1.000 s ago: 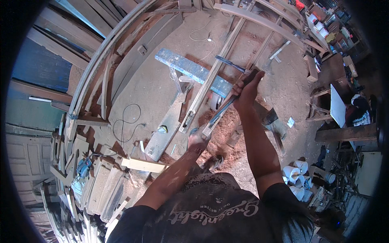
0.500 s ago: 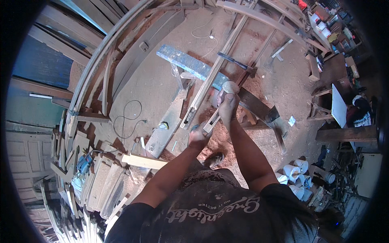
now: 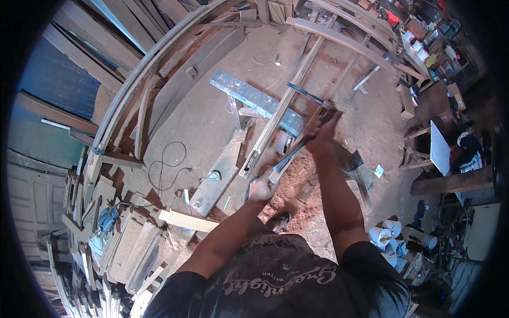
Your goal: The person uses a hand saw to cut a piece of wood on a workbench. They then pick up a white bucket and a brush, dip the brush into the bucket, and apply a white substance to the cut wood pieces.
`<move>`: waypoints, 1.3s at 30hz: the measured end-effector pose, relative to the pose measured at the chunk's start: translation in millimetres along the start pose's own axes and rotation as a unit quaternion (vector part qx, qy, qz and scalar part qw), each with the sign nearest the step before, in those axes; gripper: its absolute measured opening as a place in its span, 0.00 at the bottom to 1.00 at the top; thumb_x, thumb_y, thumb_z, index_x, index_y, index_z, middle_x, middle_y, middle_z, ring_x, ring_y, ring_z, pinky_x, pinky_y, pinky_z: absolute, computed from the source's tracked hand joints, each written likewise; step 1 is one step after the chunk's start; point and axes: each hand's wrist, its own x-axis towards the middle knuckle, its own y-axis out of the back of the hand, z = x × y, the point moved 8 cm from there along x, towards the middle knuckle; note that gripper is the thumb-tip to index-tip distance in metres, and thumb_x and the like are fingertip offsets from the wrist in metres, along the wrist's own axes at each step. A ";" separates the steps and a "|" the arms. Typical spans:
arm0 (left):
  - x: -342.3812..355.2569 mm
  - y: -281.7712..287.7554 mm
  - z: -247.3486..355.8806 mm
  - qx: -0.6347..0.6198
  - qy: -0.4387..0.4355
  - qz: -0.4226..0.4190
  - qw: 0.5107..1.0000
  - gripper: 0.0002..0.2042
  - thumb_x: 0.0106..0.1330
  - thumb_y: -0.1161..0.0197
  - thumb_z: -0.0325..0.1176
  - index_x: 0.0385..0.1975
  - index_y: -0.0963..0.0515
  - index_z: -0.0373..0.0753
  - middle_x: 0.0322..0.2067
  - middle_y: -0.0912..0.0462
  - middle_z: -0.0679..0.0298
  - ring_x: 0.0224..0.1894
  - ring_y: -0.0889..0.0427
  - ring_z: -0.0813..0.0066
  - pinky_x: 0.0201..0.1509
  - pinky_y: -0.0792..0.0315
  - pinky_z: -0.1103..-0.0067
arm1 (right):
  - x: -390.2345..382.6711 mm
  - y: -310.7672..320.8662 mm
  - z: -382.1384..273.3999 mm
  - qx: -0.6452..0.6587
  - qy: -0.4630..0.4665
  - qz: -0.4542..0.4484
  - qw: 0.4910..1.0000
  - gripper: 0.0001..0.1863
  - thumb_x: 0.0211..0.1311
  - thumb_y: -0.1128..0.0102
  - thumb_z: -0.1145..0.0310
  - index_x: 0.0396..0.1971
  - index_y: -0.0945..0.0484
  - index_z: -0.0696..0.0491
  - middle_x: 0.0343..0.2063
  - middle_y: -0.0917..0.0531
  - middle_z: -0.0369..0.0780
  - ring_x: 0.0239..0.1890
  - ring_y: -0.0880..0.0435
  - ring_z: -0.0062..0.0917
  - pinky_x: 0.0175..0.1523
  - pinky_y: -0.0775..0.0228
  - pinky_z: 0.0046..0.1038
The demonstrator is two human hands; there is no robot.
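My left hand (image 3: 261,189) is closed round the near end of a narrow slotted wooden rail (image 3: 273,177). Further up that rail, my right hand (image 3: 322,130) is closed and smeared by motion. A thin blue-grey strip (image 3: 290,157) runs along the rail below the right hand; whether it is a tool blade cannot be made out. Just beyond the right hand, a dark bar clamp (image 3: 305,92) crosses the rails. A second wooden rail (image 3: 268,132), slotted at its near end, lies parallel on the left.
A blue-topped bench (image 3: 246,96) supports the rails. Reddish shavings (image 3: 297,185) cover the floor by my feet. Wide boards (image 3: 214,180) and a loose black cable (image 3: 168,164) lie to the left. White buckets (image 3: 384,235) stand at the lower right. Stacked timber (image 3: 132,244) fills the lower left.
My right hand has moved up and to the right along the rail, toward the clamp. The rounded pale thing it held is no longer visible. My left hand stays at the rail's near end.
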 end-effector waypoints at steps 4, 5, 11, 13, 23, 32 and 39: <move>-1.9 -8.7 -8.4 0.018 0.052 -0.038 0.998 0.28 0.64 0.30 0.46 0.65 0.23 0.49 0.42 0.11 0.47 0.43 0.11 0.44 0.49 0.17 0.56 | -22.6 -14.9 -11.5 -0.158 0.139 0.000 0.978 0.40 0.63 0.58 0.16 0.31 0.29 0.44 0.14 0.35 0.30 0.13 0.38 0.19 0.19 0.44 0.23; -0.9 -5.2 -6.5 0.022 0.036 -0.026 0.999 0.28 0.64 0.31 0.47 0.65 0.23 0.49 0.42 0.11 0.47 0.43 0.11 0.44 0.49 0.17 0.56 | -20.7 -14.8 -4.8 -0.148 0.149 -0.034 0.977 0.38 0.68 0.56 0.20 0.32 0.29 0.46 0.13 0.35 0.30 0.12 0.35 0.22 0.20 0.41 0.26; -9.0 1.0 7.6 0.009 0.025 -0.019 0.999 0.28 0.65 0.31 0.47 0.66 0.23 0.49 0.46 0.12 0.48 0.44 0.12 0.44 0.49 0.17 0.58 | -40.4 73.1 82.7 -0.495 0.513 -0.190 0.675 0.11 0.62 0.29 0.64 0.34 0.21 0.54 0.22 0.23 0.42 0.20 0.23 0.41 0.27 0.30 0.41; -10.6 -8.7 -1.4 0.024 0.052 -0.043 0.997 0.28 0.65 0.31 0.46 0.65 0.23 0.49 0.46 0.12 0.47 0.45 0.12 0.45 0.49 0.17 0.58 | -32.9 89.6 84.9 -0.513 0.465 -0.157 0.704 0.09 0.65 0.31 0.66 0.35 0.20 0.54 0.24 0.22 0.39 0.23 0.22 0.35 0.28 0.30 0.37; 0.1 -5.9 1.2 0.025 0.076 -0.061 0.995 0.27 0.66 0.33 0.46 0.66 0.24 0.50 0.45 0.12 0.46 0.46 0.13 0.42 0.51 0.18 0.54 | -25.2 22.8 27.5 -0.258 0.322 -0.039 0.910 0.21 0.82 0.50 0.45 0.35 0.29 0.48 0.31 0.30 0.28 0.29 0.32 0.13 0.29 0.38 0.20; -8.3 5.2 8.4 -0.025 0.000 0.023 0.999 0.29 0.67 0.32 0.46 0.68 0.26 0.51 0.47 0.13 0.46 0.49 0.13 0.43 0.51 0.18 0.55 | -84.7 -2.5 18.9 -0.430 0.569 0.006 0.701 0.34 0.76 0.54 0.31 0.31 0.29 0.50 0.19 0.29 0.36 0.18 0.29 0.24 0.20 0.39 0.29; -8.5 -0.2 1.2 -0.036 0.011 0.010 0.999 0.26 0.66 0.31 0.46 0.64 0.23 0.50 0.46 0.12 0.49 0.47 0.13 0.44 0.49 0.18 0.56 | -21.6 37.4 33.0 -0.299 0.278 0.074 0.910 0.28 0.73 0.50 0.38 0.31 0.30 0.51 0.21 0.28 0.34 0.20 0.29 0.23 0.22 0.40 0.28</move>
